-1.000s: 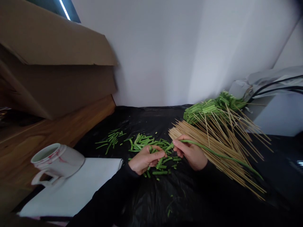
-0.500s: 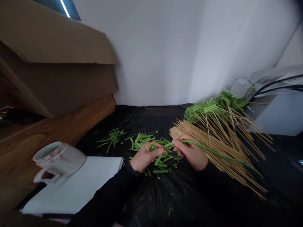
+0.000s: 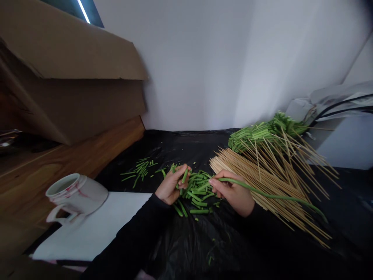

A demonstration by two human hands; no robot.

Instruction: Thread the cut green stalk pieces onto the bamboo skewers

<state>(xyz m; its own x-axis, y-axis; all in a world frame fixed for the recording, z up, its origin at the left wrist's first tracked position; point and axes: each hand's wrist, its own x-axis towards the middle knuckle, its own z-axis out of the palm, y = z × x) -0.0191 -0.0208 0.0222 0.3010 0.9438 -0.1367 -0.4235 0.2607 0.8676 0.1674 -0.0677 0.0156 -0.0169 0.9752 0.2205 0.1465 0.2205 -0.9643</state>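
Note:
My left hand (image 3: pixel 169 187) is closed on a short piece of green bean (image 3: pixel 184 175), held between thumb and fingers above the left side of a pile of bean pieces (image 3: pixel 201 190). In a thumb-and-finger pinch, my right hand (image 3: pixel 234 195) grips one end of a long green bean (image 3: pixel 276 196). The bean's free length trails off to the right, over many wooden skewers (image 3: pixel 262 182). A smaller scatter of thin bean pieces (image 3: pixel 142 169) lies farther left.
Black plastic (image 3: pixel 186 245) covers the work surface. Stacked green lengths (image 3: pixel 256 134) lie at the back right behind the skewers. A white mug (image 3: pixel 87 196) rests tilted on a pale flat sheet (image 3: pixel 110 223) at left. A cardboard box (image 3: pixel 101 101) stands behind it.
My hands have parted: the left moved up and left with a short bean piece, now separate from the long bean. My right hand shifted slightly left and down, still gripping the long bean.

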